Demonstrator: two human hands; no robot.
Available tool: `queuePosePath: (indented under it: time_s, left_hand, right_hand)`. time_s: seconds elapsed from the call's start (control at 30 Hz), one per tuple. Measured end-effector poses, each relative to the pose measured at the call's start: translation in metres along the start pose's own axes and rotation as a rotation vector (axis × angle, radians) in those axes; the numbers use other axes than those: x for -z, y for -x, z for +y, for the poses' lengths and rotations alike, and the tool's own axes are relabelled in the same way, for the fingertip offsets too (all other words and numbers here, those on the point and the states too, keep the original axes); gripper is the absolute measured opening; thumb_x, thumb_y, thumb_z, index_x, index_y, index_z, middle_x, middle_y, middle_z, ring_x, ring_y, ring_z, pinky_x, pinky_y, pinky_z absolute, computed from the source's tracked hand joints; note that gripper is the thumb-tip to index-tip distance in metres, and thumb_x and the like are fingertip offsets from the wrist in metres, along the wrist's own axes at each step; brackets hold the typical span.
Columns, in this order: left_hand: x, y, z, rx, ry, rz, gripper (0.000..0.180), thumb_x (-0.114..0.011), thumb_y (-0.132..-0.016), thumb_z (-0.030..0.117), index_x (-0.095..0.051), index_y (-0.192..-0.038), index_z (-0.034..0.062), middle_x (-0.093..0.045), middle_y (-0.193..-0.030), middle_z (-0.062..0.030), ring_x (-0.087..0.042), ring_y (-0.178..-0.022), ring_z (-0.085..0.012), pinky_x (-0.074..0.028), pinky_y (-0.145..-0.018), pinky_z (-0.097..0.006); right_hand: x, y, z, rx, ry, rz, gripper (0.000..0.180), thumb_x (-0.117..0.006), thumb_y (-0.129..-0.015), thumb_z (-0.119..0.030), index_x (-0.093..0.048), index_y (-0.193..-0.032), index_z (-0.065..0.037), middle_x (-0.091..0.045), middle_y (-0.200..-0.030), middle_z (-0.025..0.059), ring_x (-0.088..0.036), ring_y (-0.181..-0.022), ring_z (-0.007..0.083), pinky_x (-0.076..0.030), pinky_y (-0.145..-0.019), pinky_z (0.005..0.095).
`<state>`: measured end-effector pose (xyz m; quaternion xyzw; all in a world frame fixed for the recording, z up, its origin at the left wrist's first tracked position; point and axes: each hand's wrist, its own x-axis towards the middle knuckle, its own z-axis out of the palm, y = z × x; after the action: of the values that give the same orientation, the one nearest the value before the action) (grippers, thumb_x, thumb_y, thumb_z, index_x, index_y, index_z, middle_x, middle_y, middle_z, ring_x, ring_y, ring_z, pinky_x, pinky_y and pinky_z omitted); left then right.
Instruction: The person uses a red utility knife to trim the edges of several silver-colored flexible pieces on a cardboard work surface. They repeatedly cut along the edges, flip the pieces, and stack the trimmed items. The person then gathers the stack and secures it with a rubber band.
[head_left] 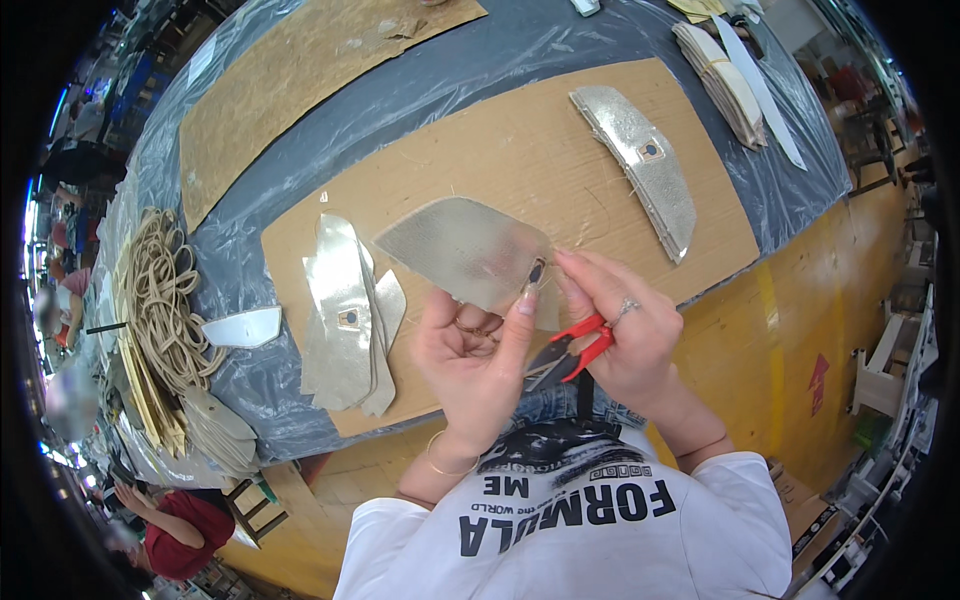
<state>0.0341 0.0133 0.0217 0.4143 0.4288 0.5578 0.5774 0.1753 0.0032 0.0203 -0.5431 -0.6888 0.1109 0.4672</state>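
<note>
Presently on the bench: one silver, leaf-shaped upper piece [465, 250], held up just above the cardboard work mat [500, 150], flat face toward the camera, with a small dark eyelet patch [537, 272] at its near right edge. Left hand [475, 350]: closed on the piece's lower edge, thumb up against the patch, the other fingers curled beneath. Right hand [625, 325]: fingertips pinching at the piece's right edge just beside the patch, while the same hand also keeps red-handled thread snips [572, 350] tucked in the palm, dark blades pointing down and left toward the left hand. Lying on the mat, left of the hands: a loose stack of like silver pieces [345, 320]. Far right of the mat: a second, neater stack of silver pieces [645, 165]. Off the mat, at the left: a coil of tan cord [160, 300] and a single pale cut piece [243, 327]. At the far right of the table: a pile of cream-coloured pieces [725, 80]. Risks, as judged: the snips sit loosely while the fingers are busy pinching, so they could slip from the palm; their points lie close to the left hand and could nick it; a hard pull at the edge could crease the thin metallic sheet or tear stitching near the patch.
</note>
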Motion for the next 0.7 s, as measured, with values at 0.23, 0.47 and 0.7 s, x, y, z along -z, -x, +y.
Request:
queuePosePath:
  time_s: [0.23, 0.47, 0.7]
  left_hand:
    - [-0.007, 0.004, 0.000, -0.038, -0.023, 0.023, 0.035, -0.066, -0.092, -0.005, -0.051, -0.124, -0.0075, -0.069, -0.109, -0.0150, -0.066, -0.094, -0.0108, -0.052, -0.074, -0.019]
    - [0.062, -0.021, 0.009, -0.123, -0.267, 0.163, 0.018, -0.058, -0.102, 0.011, -0.067, -0.103, -0.0040, -0.065, -0.088, -0.0003, -0.054, -0.078, -0.0025, -0.042, -0.064, -0.020]
    - [0.155, -0.018, 0.024, -0.196, -1.023, 0.334, 0.026, -0.055, -0.102, 0.008, -0.065, -0.122, -0.0056, -0.064, -0.081, -0.0074, -0.054, -0.073, -0.0101, -0.044, -0.066, -0.026]
  right_hand:
    - [-0.008, -0.002, 0.007, 0.136, 0.187, 0.012, 0.039, -0.071, -0.077, 0.001, -0.065, -0.116, 0.005, -0.068, -0.103, 0.0200, -0.070, -0.084, 0.0325, -0.056, -0.069, 0.0352]
    - [-0.015, 0.005, 0.011, -0.459, -0.533, 0.106, 0.012, -0.058, -0.100, -0.005, -0.063, -0.109, 0.001, -0.070, -0.092, 0.0083, -0.066, -0.082, 0.0117, -0.050, -0.070, 0.0244]
    - [0.014, 0.012, 0.060, -0.551, -0.193, 0.104, 0.017, -0.065, -0.097, -0.010, -0.063, -0.111, 0.001, -0.065, -0.092, 0.0028, -0.060, -0.084, 0.0104, -0.050, -0.078, 0.0246]
